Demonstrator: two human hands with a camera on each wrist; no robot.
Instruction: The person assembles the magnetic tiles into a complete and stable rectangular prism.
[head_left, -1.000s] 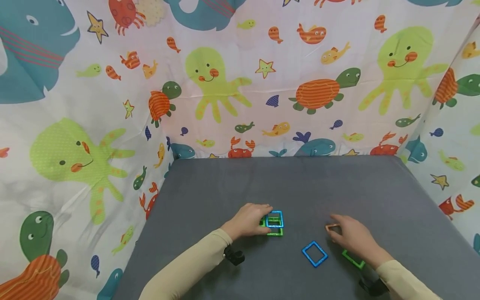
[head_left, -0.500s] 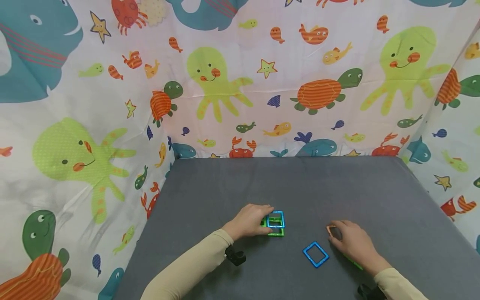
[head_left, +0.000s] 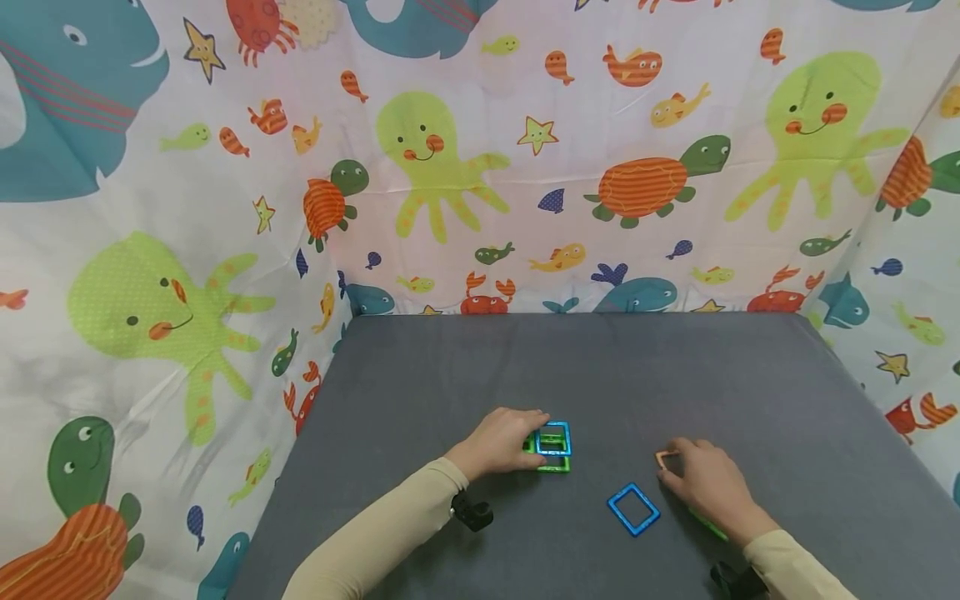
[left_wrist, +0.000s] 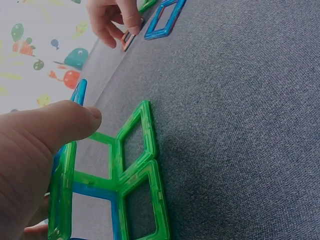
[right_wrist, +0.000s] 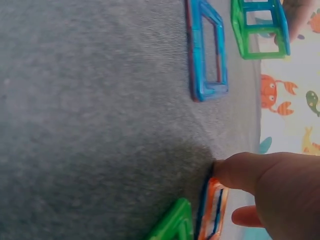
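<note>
Left of the table's middle, my left hand grips a small structure of magnetic tiles. Green square frames make up its base and side, with a blue square frame on top. The thumb lies over the upper edge in the left wrist view; most other fingers are hidden. To the right, my right hand pinches an orange square magnetic tile at the table surface. A dark blue edge shows along that tile in the right wrist view. Part of a green tile shows beside it, mostly under the hand.
A loose blue square tile lies flat between the two hands, nearer the front. Grey cloth covers the table. A curtain printed with sea animals hangs along the back and sides.
My right hand has shifted slightly toward the front and settled on the orange tile, now covering more of the green tile. My left hand and its structure stay in place.
</note>
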